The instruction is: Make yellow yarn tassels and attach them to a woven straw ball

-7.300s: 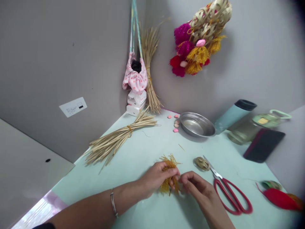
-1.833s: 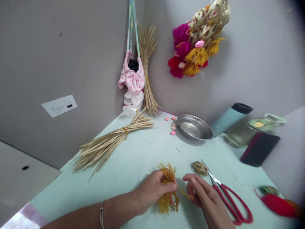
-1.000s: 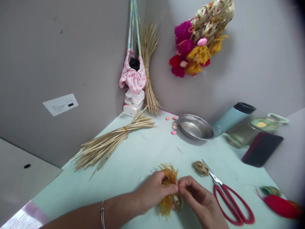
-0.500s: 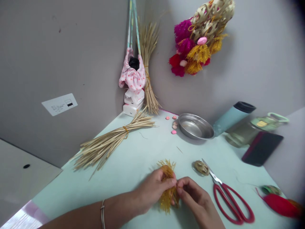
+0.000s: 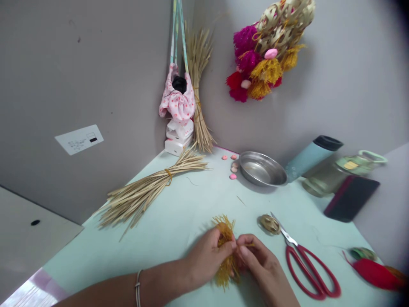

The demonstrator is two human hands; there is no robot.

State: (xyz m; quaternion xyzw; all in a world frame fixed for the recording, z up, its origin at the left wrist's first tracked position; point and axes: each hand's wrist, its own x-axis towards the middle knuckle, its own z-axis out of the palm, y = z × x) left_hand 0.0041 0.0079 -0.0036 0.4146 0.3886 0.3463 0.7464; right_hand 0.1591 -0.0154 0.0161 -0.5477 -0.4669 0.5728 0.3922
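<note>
My left hand [image 5: 209,253] is closed around a bundle of yellow yarn [image 5: 226,273], whose frayed ends stick out above and below the fingers. Close against its right side, my right hand [image 5: 260,260] pinches a thin yellow strand at the bundle's edge, thumb and forefinger together. The fingertips of both hands nearly meet. Beyond my right hand lie a small woven straw ball [image 5: 270,224] and red-handled scissors [image 5: 306,266], their blades pointing away and touching or close to the ball.
A tied straw bundle [image 5: 143,187] lies at the left. Toward the back are a metal bowl [image 5: 262,169], pink beads [image 5: 233,176], a blue tumbler [image 5: 313,157], a green bottle [image 5: 332,172] and a phone [image 5: 351,198]. Red yarn [image 5: 377,273] sits far right.
My right fingers have shifted slightly up, and a short yellow strand now shows across them. The lower part of the yarn bundle has swung a little to the right.
</note>
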